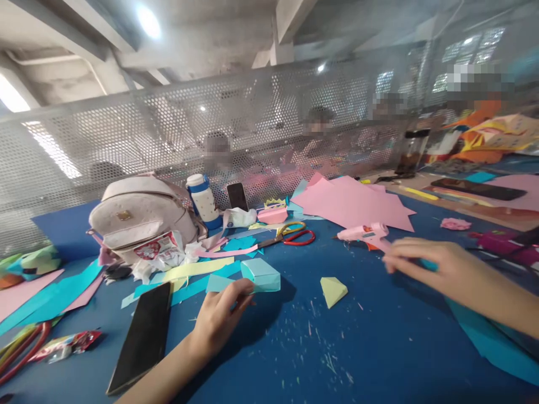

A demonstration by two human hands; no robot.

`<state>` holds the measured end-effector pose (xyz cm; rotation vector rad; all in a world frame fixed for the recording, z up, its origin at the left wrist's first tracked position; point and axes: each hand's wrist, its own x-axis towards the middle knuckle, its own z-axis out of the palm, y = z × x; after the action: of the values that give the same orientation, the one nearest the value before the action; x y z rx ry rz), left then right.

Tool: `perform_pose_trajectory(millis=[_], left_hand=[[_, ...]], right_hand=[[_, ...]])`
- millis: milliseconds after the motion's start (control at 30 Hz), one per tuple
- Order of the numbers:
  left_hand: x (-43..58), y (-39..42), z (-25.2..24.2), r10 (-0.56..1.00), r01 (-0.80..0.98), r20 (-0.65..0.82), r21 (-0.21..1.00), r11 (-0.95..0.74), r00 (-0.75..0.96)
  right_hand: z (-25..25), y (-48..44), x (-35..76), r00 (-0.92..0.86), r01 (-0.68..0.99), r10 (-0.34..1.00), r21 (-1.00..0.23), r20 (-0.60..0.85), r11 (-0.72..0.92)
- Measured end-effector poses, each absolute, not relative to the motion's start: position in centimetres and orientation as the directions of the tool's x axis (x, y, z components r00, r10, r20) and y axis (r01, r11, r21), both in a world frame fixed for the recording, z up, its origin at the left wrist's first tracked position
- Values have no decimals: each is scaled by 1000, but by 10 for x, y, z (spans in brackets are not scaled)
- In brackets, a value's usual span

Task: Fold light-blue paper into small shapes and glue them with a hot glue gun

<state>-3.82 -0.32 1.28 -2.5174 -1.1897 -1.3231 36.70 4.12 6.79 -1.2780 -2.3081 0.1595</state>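
Note:
Between the fingertips of my left hand (223, 314) is a light blue folded paper box (261, 275), held just above the table with a flap sticking out to the left. My right hand (425, 261) has its fingers closed at the handle end of a pink glue gun (364, 233), whose nozzle points left; the fingertips' grip is partly hidden. A small pale yellow folded paper piece (333, 292) lies between my hands. Beyond the box are scissors (290, 233) with yellow and red handles. Paper scraps dot the blue table (303, 353).
A black phone (143, 336) lies left of my forearm. Behind it stand a pale backpack (143, 213) and a white-blue bottle (204, 199). Pink paper sheets (353, 202) lie at the back, before a perforated metal screen (168, 134). Blue paper (492, 336) sits under my right forearm.

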Motion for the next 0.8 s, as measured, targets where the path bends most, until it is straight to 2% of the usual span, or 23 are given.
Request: perform_pose_trajectory(millis=[67, 133, 233, 267, 367, 467, 567, 700, 800], left_hand=[[-34, -1, 11, 613, 664, 716, 282, -692, 334], [-29, 0, 12, 625, 677, 718, 298, -673, 305], [-19, 2, 16, 624, 690, 733, 303, -658, 273], [-15, 2, 18, 619, 693, 738, 299, -656, 268], [-4, 4, 23, 618, 701, 742, 296, -649, 259], [8, 4, 29, 670, 697, 707, 364, -618, 225], [20, -1, 35, 792, 646, 583, 536, -543, 182], [31, -17, 46, 942, 510, 263, 792, -335, 211], [28, -25, 67, 968, 483, 74, 856, -186, 241]], right_hand=[[62, 40, 391, -342, 819, 867, -338, 363, 464], [58, 34, 393, -325, 832, 871, -326, 369, 448], [56, 25, 358, -475, 729, 780, -313, 407, 608], [57, 24, 340, -541, 696, 759, -314, 362, 646], [60, 33, 283, -712, 524, 594, -280, 375, 805], [61, 53, 240, -794, 398, 459, -230, 399, 888], [57, 74, 223, -815, 366, 430, -231, 389, 902], [49, 88, 228, -823, 351, 426, -253, 376, 902], [44, 89, 237, -827, 333, 424, -286, 369, 898]])
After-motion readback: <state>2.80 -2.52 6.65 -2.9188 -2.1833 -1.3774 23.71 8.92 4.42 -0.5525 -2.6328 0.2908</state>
